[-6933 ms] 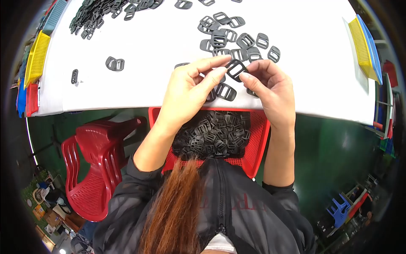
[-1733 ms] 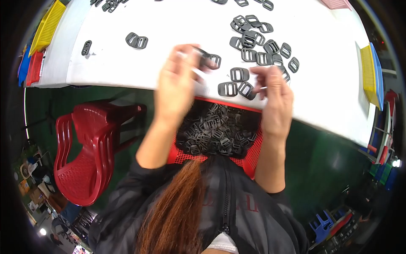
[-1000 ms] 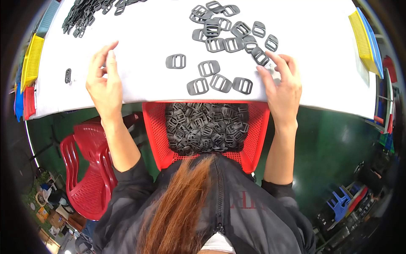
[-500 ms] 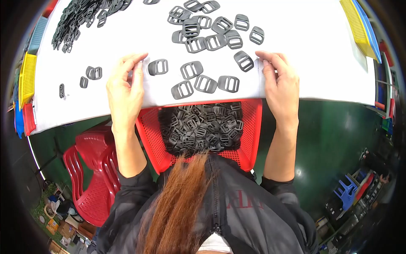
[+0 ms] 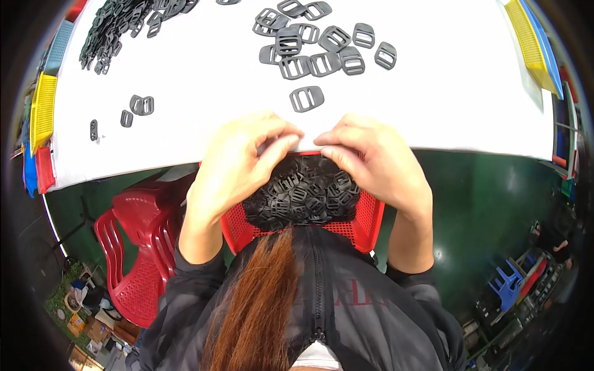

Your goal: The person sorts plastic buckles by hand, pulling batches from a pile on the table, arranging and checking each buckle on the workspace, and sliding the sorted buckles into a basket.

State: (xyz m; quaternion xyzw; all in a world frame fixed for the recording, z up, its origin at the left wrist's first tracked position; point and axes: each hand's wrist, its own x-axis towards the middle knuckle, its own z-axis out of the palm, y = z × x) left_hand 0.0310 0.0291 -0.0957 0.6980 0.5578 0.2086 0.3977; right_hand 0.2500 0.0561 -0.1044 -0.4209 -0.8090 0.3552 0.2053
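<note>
My left hand [image 5: 244, 154] is at the front edge of the white table [image 5: 204, 136], its fingers curled and thumb close to the fingertips. Facing it, my right hand [image 5: 374, 161] is closed in a similar way, with a small gap between the two hands. Whatever either hand holds, if anything, is hidden. Beneath them a red basket [image 5: 369, 226] contains many black buckles [image 5: 300, 195], partly covered by my hands. One loose black buckle [image 5: 307, 99] lies on the table just beyond my fingertips.
Several black buckles [image 5: 325, 63] form a loose group farther back. A dense pile of black parts [image 5: 102, 37] is at the back left, with a few small pieces [image 5: 142, 105] nearer. Yellow baskets [image 5: 43, 108] flank the table. A red chair [image 5: 139, 266] stands lower left.
Both hands have moved inward and toward the table's front edge. Several buckles that lay between them are no longer visible on the table; one remains there. The view has shifted slightly.
</note>
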